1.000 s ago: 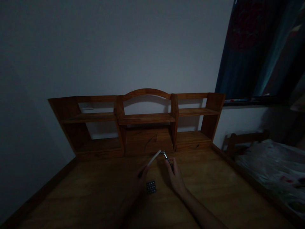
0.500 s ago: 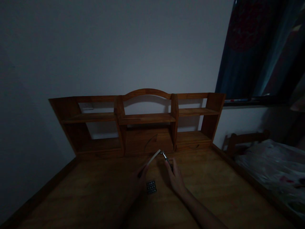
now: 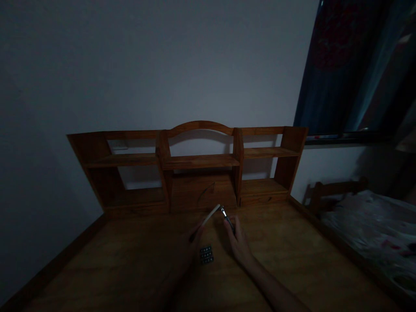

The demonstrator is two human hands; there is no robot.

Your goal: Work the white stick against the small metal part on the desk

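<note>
1. From where I stand, the left hand is curled round the lower part of a pale stick, gap closed up as far as the gloom lets me tell. A dark end shows by the palm; holding it so low probably serves to leave the pale length free.
2. The right hand has its fingers wrapped about the handle of a slim tool, thumb lying along it, perhaps to steer the shiny head.
3. Both pieces lean inward above the worktop, their far tips meeting or just beside each other; I can't tell which. Angled like that, each tip seems set in plain sight of the person.
4. A small dark block with rows of light marks lies on the worktop between the forearms, untouched, presumably put there to be within easy reach.
5. Behind, the wooden shelf unit stands along the back, beyond the hands, leaving them elbow room.
</note>
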